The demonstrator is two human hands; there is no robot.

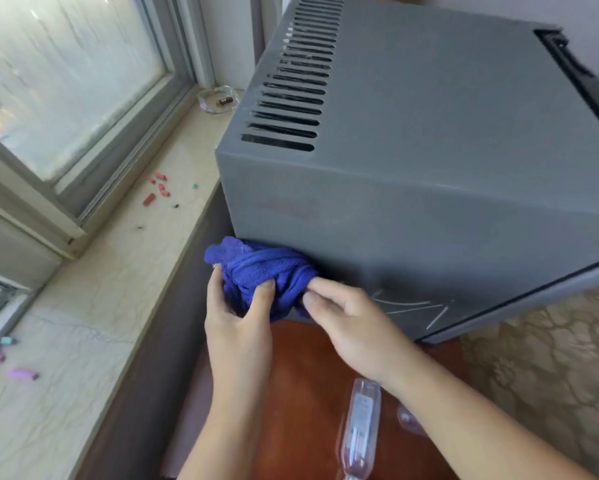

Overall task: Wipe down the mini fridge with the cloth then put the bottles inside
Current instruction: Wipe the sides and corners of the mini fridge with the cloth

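both hands bunch the blue cloth [260, 271] into a wad for wiping, the left hand [237, 318] gripping it, the right hand [351, 322] pinching its edge, against the fridge [429, 188] just ahead, bottles [358, 424] lying behind the right wrist.

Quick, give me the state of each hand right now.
Left hand: closed on the blue cloth, bunched against the mini fridge.
Right hand: fingertips pinching the same cloth.
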